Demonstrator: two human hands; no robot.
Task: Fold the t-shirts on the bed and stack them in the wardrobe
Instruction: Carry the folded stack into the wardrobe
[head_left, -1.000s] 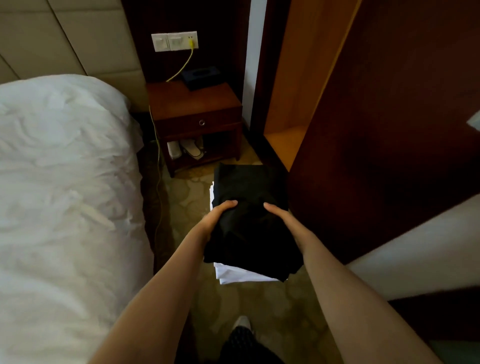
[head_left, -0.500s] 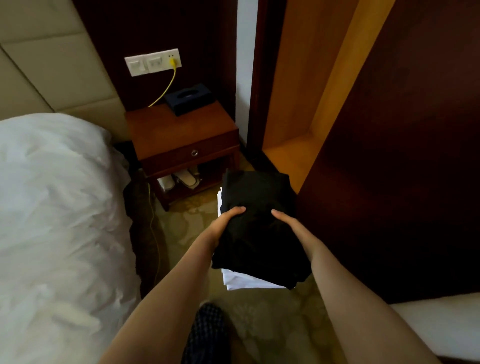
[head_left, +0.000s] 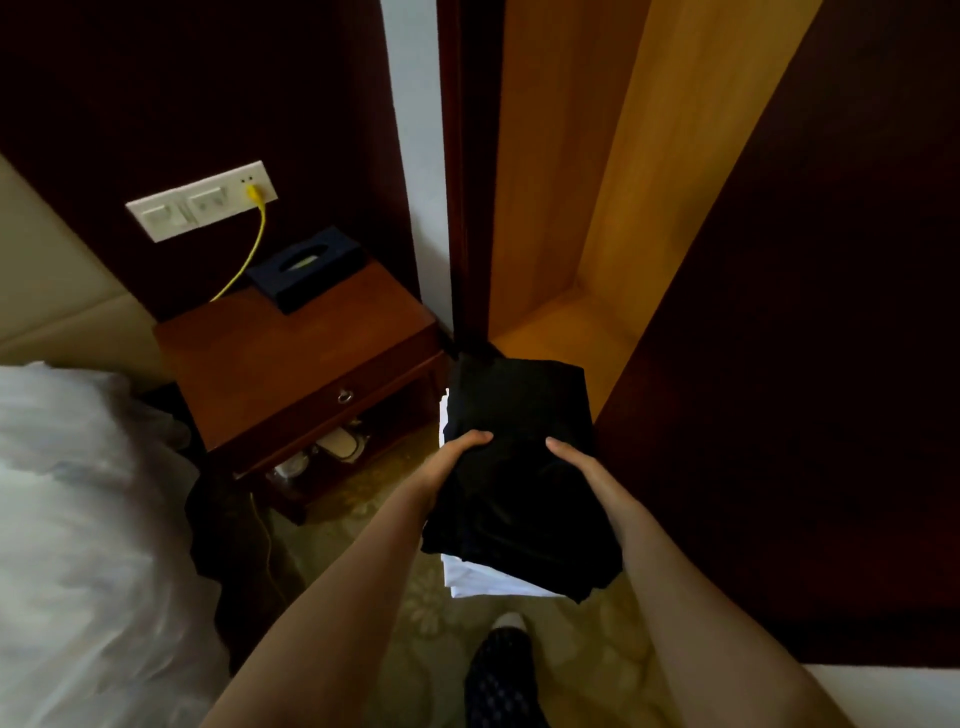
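I carry a stack of folded t-shirts in front of me, above the floor. A black t-shirt (head_left: 519, 467) lies on top and a white t-shirt (head_left: 483, 582) shows underneath at the near and left edges. My left hand (head_left: 452, 462) grips the stack's left side, thumb on top. My right hand (head_left: 587, 473) grips its right side, thumb on top, fingers hidden below. The open wardrobe (head_left: 582, 332) with a light wooden floor panel lies just beyond the stack's far edge.
A dark wardrobe door (head_left: 810, 364) stands open at the right. A wooden nightstand (head_left: 291, 364) with a dark tissue box (head_left: 306, 265) is at the left, slippers beneath it. The white bed (head_left: 78, 545) fills the lower left. A yellow cable (head_left: 249, 254) hangs from the wall socket.
I have walked closer to the wardrobe with the stack; nightstand and wardrobe opening loom larger and the bed has slid to the lower left. Both hands keep the same hold.
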